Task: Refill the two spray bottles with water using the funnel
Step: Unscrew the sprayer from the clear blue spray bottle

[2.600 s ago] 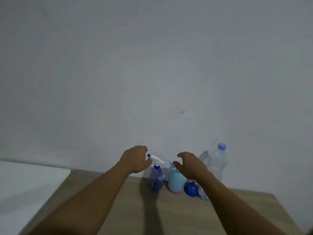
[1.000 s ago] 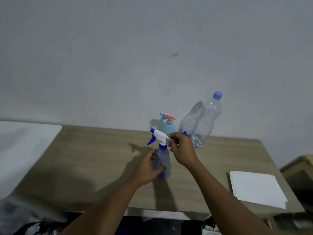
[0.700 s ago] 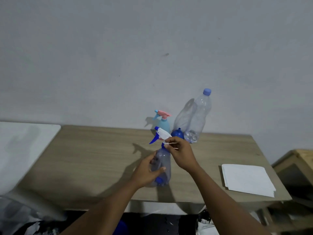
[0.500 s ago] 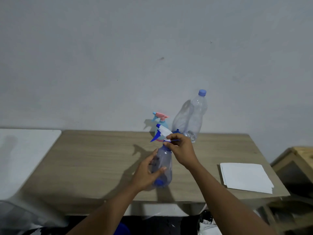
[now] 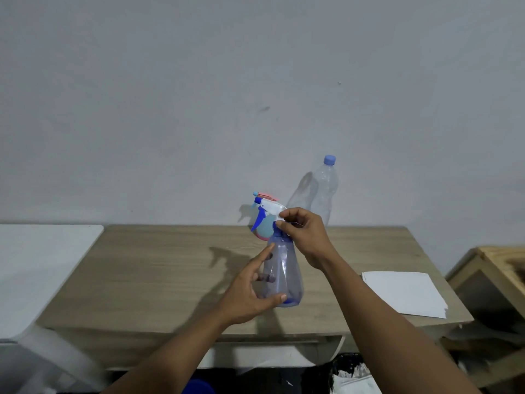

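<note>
Pulled forward from the row at the wall, the blue spray bottle [image 5: 284, 275] is now over the near middle of the counter [image 5: 159, 280], with both hands on it. The left hand [image 5: 248, 294] wraps the clear body low down, thumb across the front, index finger laid up the side and the other fingers showing through the plastic behind. That looks like a brace to keep the body from turning. The right hand [image 5: 305, 237] pinches the neck just under the white spray head [image 5: 270, 210], a grip that suits unscrewing, which I take to be the step in hand. Whether the base rests on the wood or hangs just above it I cannot tell.

A plain grey wall fills the upper view. The counter is pale wood grain with a white surface [image 5: 42, 265] adjoining it at the left and a wooden crate [image 5: 500, 268] off its right end. A white sheet of paper [image 5: 403, 292] lies near the right edge. At the wall stands a capped water bottle [image 5: 326, 189]. Just left of it, partly behind the held bottle, is the pink-topped spray bottle [image 5: 264, 230]. No funnel shows.
</note>
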Tool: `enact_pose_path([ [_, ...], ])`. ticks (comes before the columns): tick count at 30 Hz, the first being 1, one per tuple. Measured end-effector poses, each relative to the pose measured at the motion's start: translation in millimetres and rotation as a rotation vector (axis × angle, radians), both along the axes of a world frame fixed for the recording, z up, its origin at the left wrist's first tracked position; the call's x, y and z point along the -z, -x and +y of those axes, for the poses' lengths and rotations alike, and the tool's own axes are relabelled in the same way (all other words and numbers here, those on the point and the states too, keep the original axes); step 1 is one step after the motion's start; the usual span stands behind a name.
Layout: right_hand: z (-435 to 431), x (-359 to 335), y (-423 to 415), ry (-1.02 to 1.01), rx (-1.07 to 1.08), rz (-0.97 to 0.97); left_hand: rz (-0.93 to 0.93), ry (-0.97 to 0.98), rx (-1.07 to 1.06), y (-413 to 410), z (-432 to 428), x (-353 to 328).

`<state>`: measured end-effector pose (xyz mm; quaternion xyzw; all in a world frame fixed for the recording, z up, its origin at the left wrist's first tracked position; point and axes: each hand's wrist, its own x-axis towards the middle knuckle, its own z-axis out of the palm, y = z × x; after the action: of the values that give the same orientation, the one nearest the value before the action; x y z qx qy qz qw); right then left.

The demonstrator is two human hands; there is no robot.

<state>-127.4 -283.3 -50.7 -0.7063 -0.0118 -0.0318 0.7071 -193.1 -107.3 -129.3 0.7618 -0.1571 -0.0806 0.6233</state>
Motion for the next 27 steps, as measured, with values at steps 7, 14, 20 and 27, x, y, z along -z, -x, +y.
enact_pose_path([
  [7,5.3,-7.1,2.4,-0.002,0.027,-0.038,-0.015,0.001,0.012,5.4,-3.2,-20.3],
  [14,12.2,-8.4,5.0,0.005,0.061,-0.04,-0.027,-0.019,0.011,8.2,0.5,-25.8],
  [20,10.0,-13.5,10.1,-0.006,0.023,-0.004,-0.026,-0.031,0.042,5.9,14.3,-23.0],
  [27,5.0,-8.6,9.1,-0.102,-0.074,0.054,0.005,-0.001,0.084,4.9,24.5,-22.4],
])
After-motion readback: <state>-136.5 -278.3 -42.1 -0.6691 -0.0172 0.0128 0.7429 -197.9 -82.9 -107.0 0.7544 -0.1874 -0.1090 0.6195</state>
